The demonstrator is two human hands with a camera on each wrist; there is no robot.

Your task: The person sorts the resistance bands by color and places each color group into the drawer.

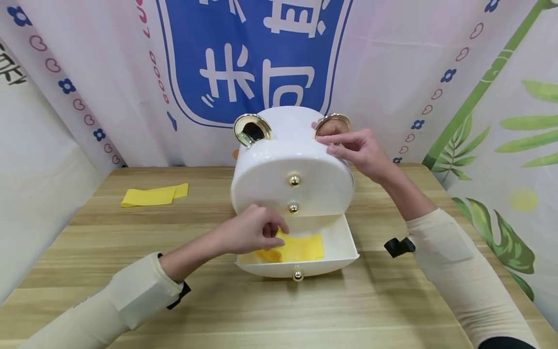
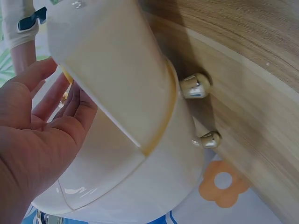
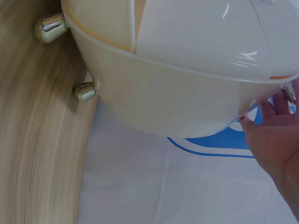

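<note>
A white rounded drawer box (image 1: 267, 182) with gold ears and gold ball knobs stands on the wooden table, its bottom drawer (image 1: 337, 237) pulled out. Inside that drawer lies a folded yellow cloth strip (image 1: 307, 248). My left hand (image 1: 253, 230) hovers over the drawer's left side, fingers loosely bent and thumb apart from the index finger, right at the raised edge of the cloth. At the box's top right, my right hand (image 1: 364, 152) holds the gold ear (image 1: 333, 127), with fingertips at its front and inner side and the thumb low by the box.
Another folded yellow strip (image 1: 150, 196) lies on the table to the left of the box. A printed curtain (image 1: 375, 63) hangs right behind the table. In the left wrist view, gold feet (image 2: 196, 86) jut from the box's underside.
</note>
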